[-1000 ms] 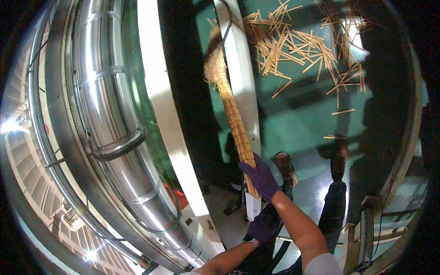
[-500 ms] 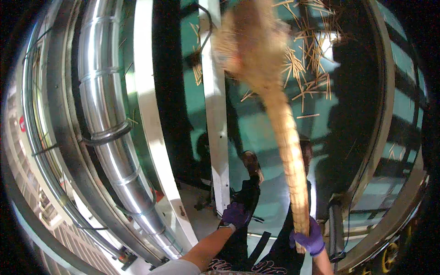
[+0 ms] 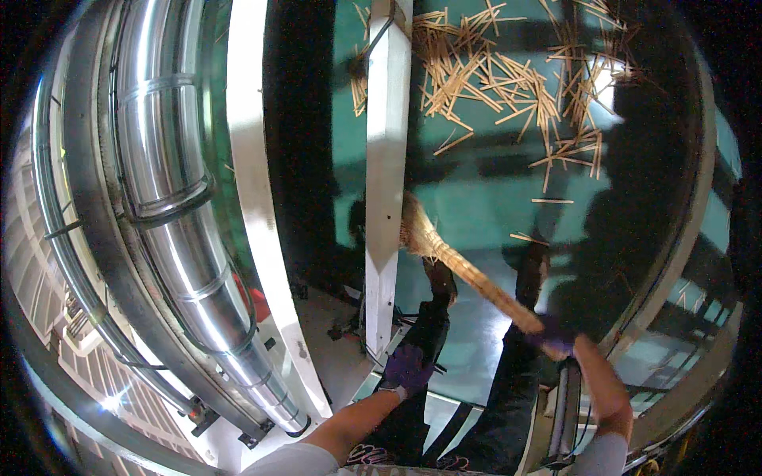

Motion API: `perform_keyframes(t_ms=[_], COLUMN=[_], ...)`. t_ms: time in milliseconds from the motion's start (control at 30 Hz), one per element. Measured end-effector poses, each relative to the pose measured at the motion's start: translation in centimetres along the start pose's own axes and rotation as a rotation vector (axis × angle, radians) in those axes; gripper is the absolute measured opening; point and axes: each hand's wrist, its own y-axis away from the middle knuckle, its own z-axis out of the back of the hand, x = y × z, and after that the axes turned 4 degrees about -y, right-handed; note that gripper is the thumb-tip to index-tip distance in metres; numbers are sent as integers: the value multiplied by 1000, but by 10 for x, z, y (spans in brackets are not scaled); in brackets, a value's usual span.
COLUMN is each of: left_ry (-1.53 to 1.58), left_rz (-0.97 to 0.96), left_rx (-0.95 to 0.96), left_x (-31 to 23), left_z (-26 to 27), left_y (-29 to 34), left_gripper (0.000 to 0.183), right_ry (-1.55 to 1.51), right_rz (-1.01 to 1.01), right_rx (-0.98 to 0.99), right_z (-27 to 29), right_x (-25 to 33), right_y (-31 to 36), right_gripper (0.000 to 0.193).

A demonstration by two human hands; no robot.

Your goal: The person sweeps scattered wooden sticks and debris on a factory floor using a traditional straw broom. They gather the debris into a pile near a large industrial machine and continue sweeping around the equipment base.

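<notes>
Green flooring (image 3: 476,186) is stretching beneath a scene of machinery, with broad dark shadows crossing it. Over this floor a straw-coloured broom (image 3: 484,287) is slanting, its flared bristle head (image 3: 414,228) pointing up and left, just beside the right edge of a narrow white beam (image 3: 386,151); whether the two are touching, I cannot tell. The broom's lower end is sitting in the purple-gloved right hand (image 3: 554,339), which is closing around the handle near its end.

Across from it, the purple-gloved left hand (image 3: 407,366) is hovering over or resting on the left trouser leg (image 3: 429,329); it is holding nothing visible, and I cannot tell how far its fingers are spreading.

Near the bristle head, the toe of the left shoe (image 3: 442,287) is showing below the broom, while the right shoe (image 3: 533,274) is standing apart to the right, a couple of thin sticks lying by its toe. Farther off, a loose heap of sticks (image 3: 456,75) is covering the floor, mostly right of the narrow white beam. Leftward, a wide white beam (image 3: 258,178) is running alongside a shiny ringed metal cylinder (image 3: 163,147).
</notes>
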Motion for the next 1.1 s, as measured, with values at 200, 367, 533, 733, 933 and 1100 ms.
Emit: perform_keyframes(t_ms=[200, 367, 533, 733, 933, 1100], left_ry=[-8, 49, -1, -36, 5, -90], left_rz=[-17, -40, -98, -98, -94, -165], left_rx=[58, -147, 7, -94, -58, -430], left_x=[2, 11, 10, 14, 30, 44], left_z=[11, -27, -13, 3, -59, -76], left_y=[-3, -3, -16, -5, -19, -31], left_gripper=[49, 50, 48, 47, 47, 52], right_ry=[1699, 1598, 1216, 724, 695, 674], right_rz=[282, 598, 623, 711, 602, 800], right_rx=[-425, -580, -927, -1004, -1137, -825], right_z=[-89, -155, -113, 3, -6, -35], right_x=[254, 353, 421, 405, 327, 318], right_y=[-124, -141, -123, -2, 109, 58], right_gripper=[52, 56, 59, 59, 52, 50])
